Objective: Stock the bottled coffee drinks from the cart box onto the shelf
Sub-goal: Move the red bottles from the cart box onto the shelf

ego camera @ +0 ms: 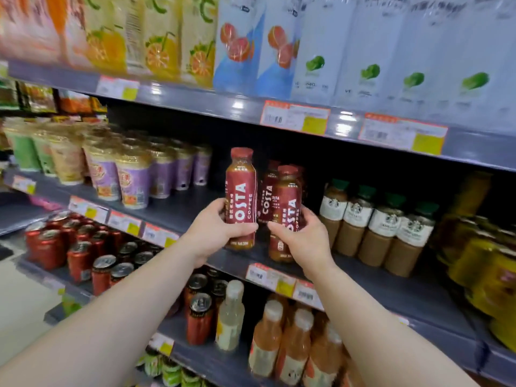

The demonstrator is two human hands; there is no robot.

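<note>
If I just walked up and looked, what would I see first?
Right in the middle, two hands each hold up a red Costa coffee bottle: the left hand grips one bottle, the right hand grips another, in front of more red bottles standing on the middle shelf. To their right stands a row of Starbucks bottles, and above runs a row of tall juice cartons.

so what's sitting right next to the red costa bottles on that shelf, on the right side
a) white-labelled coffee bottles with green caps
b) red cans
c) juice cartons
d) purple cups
a: the row of white-labelled coffee bottles with green caps stands just right of the Costa bottle that the right hand grips, on the same shelf; the purple cups are off to the left.
</note>
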